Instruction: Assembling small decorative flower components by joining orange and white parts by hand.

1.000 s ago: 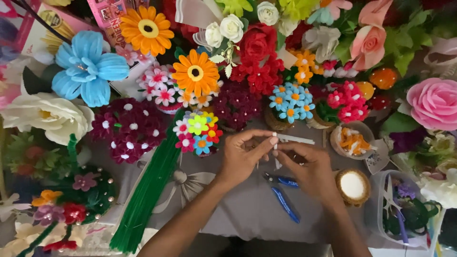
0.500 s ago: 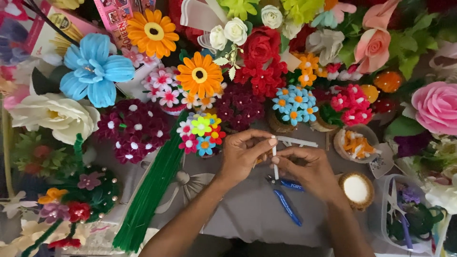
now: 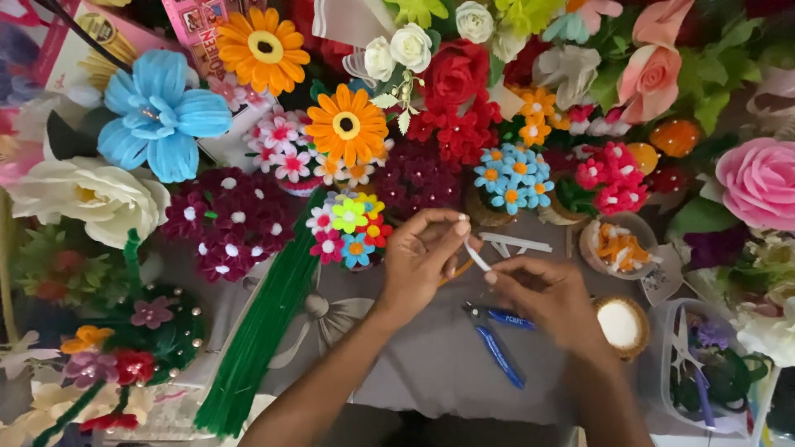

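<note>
A bundle of green pipe cleaners (image 3: 263, 331) lies slanted across the left of the grey table (image 3: 414, 372). Blue-handled pliers (image 3: 499, 339) lie near the table's middle. Behind them stand craft flowers: a large blue flower (image 3: 161, 112), two orange daisies (image 3: 347, 126), a red rose (image 3: 458, 73), a cluster of small blue blossoms (image 3: 512, 170) and a pink rose (image 3: 760, 180) at the right edge. A small round dish of white material (image 3: 621, 323) sits to the right.
</note>
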